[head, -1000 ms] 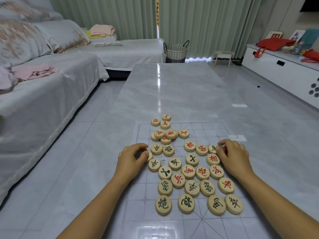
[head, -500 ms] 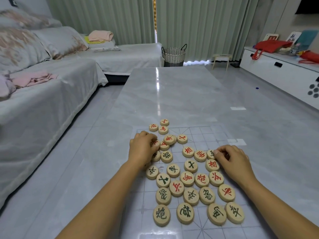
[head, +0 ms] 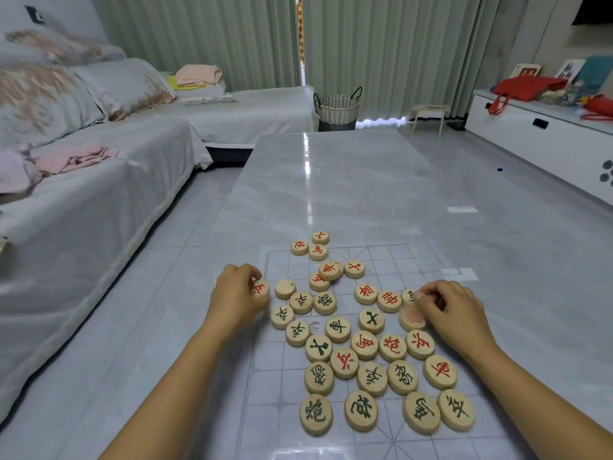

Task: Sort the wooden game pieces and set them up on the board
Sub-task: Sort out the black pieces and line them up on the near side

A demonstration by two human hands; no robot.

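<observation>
The left hand [head: 237, 297] curls its fingers round a red-marked piece [head: 261, 288] at the left edge of the board [head: 398, 260]. The right hand [head: 452, 308], fingers curled, touches a half-hidden piece [head: 408, 296] at the pile's right side; whether it grips it I cannot tell. The other wooden pieces [head: 365, 345] lie scattered across the board.

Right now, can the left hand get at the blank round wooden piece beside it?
Probably yes. The blank round wooden piece lies uncovered, close beside the left hand. But this hand now pinches a red-marked round wooden piece, held between the two, so it should put that down first.
</observation>
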